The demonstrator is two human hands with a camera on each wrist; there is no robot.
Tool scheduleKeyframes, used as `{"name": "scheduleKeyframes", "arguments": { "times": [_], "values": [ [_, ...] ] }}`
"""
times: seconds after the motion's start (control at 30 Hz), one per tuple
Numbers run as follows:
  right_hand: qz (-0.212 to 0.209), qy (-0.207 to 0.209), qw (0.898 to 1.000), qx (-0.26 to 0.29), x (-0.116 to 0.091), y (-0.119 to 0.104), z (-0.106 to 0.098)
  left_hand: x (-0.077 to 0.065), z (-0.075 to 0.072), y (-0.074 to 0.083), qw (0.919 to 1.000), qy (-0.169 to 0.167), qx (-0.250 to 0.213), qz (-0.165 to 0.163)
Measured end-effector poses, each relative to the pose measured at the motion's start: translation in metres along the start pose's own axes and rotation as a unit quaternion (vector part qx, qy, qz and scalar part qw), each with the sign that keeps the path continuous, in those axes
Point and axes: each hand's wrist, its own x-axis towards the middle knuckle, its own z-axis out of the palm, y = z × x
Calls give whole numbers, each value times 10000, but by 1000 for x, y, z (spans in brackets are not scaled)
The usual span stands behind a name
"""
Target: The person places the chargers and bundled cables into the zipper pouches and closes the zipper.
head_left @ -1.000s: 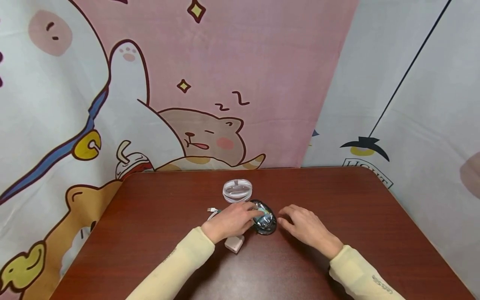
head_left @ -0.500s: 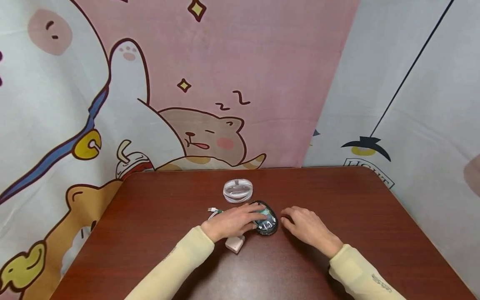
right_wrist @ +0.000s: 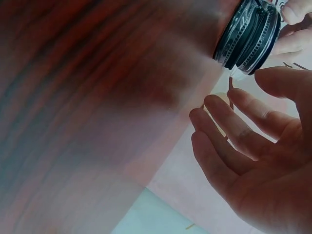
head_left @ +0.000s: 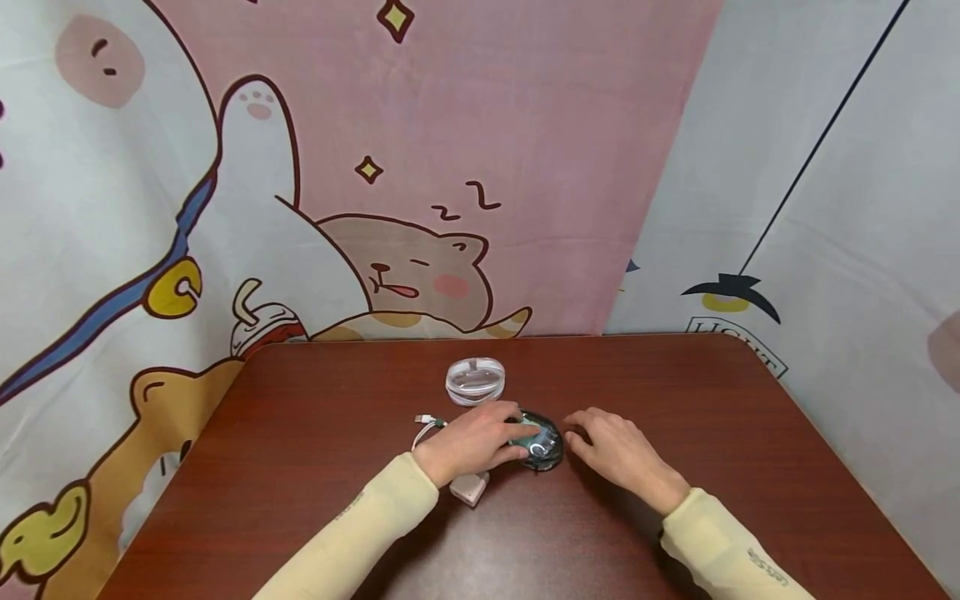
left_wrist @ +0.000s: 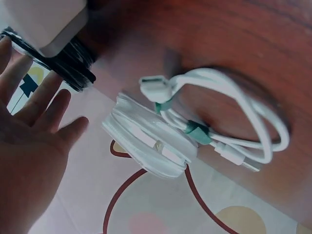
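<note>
My left hand [head_left: 477,440] rests its outstretched fingers on a small clear zip pouch with black edging [head_left: 545,442], which lies on the table. Part of that pouch is hidden under the fingers. Just to its right, my right hand [head_left: 621,452] hovers close with loosely bent fingers and holds nothing. The right wrist view shows the pouch's zipped side [right_wrist: 248,36] near that thumb. Under the left wrist sit a pale charger block [head_left: 469,488] and a white USB cable [left_wrist: 229,112] bound with green ties.
Behind the left hand stands a clear oval zip pouch with white edging [head_left: 475,382]. The brown tabletop [head_left: 330,392] ends at a cartoon-printed cloth [head_left: 570,167] hanging along the back and right.
My left hand has shifted slightly right, and the black-edged pouch has slid right with it, towards my right hand. The right hand has barely moved.
</note>
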Motion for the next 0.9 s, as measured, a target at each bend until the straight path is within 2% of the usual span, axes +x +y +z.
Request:
{"name": "scheduleKeyframes", "arguments": {
  "times": [0.2, 0.4, 0.6, 0.7, 0.9],
  "values": [
    [-29, -234, 9997, -22, 0, -1, 1, -3, -1, 3, 9995, -135, -257, -121],
    [-43, -566, 9976, 408, 2, -3, 0, -4, -1, 4, 9998, -148, 44, 134],
    [-191, -741, 9952, 604, 6, -5, 1, -5, -2, 2, 9988, -436, 145, 170],
    [-304, -727, 9952, 585, 8, -6, 2, -5, -4, 2, 9986, -516, -6, 106],
    [-50, -611, 9970, 467, 7, -7, 5, -5, -5, 3, 9968, -618, -503, -83]
  ]
}}
